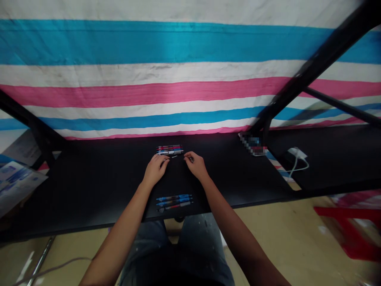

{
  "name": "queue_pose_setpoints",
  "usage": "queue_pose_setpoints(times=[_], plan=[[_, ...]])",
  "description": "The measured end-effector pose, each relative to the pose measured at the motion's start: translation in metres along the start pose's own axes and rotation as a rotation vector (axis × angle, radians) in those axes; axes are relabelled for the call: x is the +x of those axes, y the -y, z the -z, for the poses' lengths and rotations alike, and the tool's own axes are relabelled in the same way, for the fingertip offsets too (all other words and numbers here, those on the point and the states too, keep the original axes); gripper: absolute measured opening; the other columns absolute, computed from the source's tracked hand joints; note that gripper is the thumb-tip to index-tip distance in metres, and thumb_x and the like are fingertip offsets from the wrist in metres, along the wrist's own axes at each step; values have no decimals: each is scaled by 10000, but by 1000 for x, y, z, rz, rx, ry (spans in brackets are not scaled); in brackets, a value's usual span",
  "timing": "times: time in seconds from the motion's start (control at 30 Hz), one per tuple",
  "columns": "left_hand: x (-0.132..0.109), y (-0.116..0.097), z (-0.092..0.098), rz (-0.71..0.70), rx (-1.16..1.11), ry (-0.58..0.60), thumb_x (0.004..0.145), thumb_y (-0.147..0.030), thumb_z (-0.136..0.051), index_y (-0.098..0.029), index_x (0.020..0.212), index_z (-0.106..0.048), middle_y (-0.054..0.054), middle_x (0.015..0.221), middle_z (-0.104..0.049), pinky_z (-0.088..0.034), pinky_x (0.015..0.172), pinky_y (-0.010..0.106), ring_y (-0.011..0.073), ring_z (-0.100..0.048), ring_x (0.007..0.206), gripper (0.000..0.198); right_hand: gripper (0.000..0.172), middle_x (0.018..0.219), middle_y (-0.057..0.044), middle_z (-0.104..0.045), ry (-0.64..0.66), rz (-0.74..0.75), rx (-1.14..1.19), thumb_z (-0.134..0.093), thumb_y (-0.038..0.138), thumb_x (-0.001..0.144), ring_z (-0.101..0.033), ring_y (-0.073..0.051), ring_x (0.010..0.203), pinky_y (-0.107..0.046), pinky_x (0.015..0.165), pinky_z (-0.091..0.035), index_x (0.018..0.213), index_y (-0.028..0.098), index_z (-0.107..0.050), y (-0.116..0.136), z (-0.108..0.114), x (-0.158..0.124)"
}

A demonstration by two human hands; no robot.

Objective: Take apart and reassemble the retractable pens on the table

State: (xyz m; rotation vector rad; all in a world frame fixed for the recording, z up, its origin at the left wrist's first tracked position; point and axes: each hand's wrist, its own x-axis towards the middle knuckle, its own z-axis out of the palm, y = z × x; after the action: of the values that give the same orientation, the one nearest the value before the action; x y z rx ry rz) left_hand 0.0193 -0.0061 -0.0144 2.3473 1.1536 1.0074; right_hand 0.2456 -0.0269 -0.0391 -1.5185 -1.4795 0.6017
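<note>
My left hand (155,170) rests on the black table just below a stack of several pens (169,148), its thumb and fingers pinched on something too small to make out. To its right, my right hand (195,164) is curled, fingertips together; a small dark thing shows among its fingers, its kind unclear. A short, thin pale piece (174,156) is visible between the two hands, close under the pens. Closer to my body, three pens (174,202) with blue and dark barrels lie side by side near the front edge, between my forearms.
The black table (98,186) ends at a striped cloth wall (184,43). At its back right lies a blurred-out flat object (253,144). A white plug with a cable (297,153) is on the right-hand table; papers (18,184) stand left. A red stool (351,230) is at lower right.
</note>
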Motion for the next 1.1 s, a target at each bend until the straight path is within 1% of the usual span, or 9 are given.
queue_pose_setpoints(times=[0.1,0.3,0.5,0.73,0.9,1.0,1.1], plan=[[-1,2,-2,25,17,17,1020,-289,-488,-190,1064,-706,81,1013,-740,-527,923,389,244,-651,1000,244,150,838,-31,-726,-5,-7,17,-595,317,827,-676,-197,773,-311,742,-496,907,213,-668,1,0,-1],[-3,4,-4,37,34,53,1022,-302,-480,-198,1049,-722,75,1015,-738,-537,916,374,232,-677,986,264,139,823,-21,-723,31,-4,39,-625,346,827,-675,-196,781,-307,749,-492,875,221,-661,4,0,-2],[-3,2,-3,60,9,-12,1004,-328,-521,-219,1057,-743,62,973,-676,-552,809,310,192,-672,883,253,138,787,-10,-715,66,14,27,-613,339,848,-669,-189,751,-304,740,-482,877,221,-679,4,1,-3],[-2,5,-3,32,36,-27,986,-307,-567,-215,1061,-750,67,965,-665,-539,874,351,219,-637,946,218,132,752,-8,-728,92,13,61,-554,293,855,-682,-181,716,-289,716,-481,887,214,-655,9,2,-4],[-1,7,-4,23,45,-56,976,-309,-588,-218,1047,-763,67,967,-629,-537,865,347,215,-616,945,209,148,714,-5,-714,109,4,78,-520,283,859,-669,-174,677,-282,696,-477,899,211,-643,10,2,-5],[-1,8,-3,48,36,-92,966,-318,-603,-228,1038,-774,59,954,-584,-541,832,326,203,-613,928,206,129,714,0,-705,104,3,69,-544,293,848,-664,-174,685,-283,700,-474,882,213,-640,9,1,-5],[-1,8,-3,45,44,-97,962,-312,-611,-229,1034,-779,55,940,-571,-539,845,336,204,-604,926,202,121,722,-1,-704,100,7,48,-570,311,847,-657,-177,689,-286,699,-471,866,215,-641,6,0,-4]])
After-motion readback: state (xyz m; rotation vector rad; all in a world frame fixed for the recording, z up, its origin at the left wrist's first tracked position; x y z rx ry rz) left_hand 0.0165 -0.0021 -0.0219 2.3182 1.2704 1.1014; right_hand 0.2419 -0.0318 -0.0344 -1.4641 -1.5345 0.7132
